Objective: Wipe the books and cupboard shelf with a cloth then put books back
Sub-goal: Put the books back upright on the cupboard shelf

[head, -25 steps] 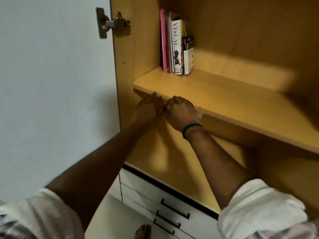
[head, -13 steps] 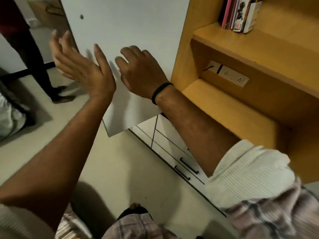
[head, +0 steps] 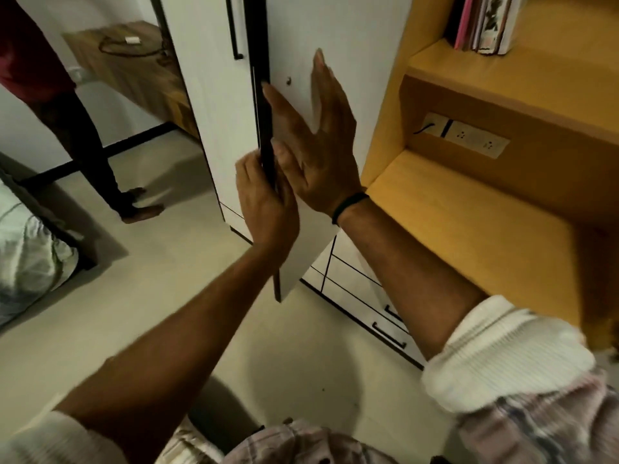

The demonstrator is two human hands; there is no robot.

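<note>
Stage: near the end, by my reading.
Books (head: 482, 25): upright on the upper cupboard shelf (head: 552, 72), above and well right of both hands.
Cloth: none in sight.
Left hand (head: 264, 202): fingers curled round the dark edge of the cupboard door (head: 335, 28).
Right hand (head: 318, 142): flat, fingers straight, pressed on the door's white face.
Left to do: probably only closing up.

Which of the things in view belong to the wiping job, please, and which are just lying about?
Job: books; cupboard shelf; cupboard door, gripped at its edge by the left hand, with the right hand open against its face.
Just there: socket strip; drawers; wooden desk; bedding.
</note>
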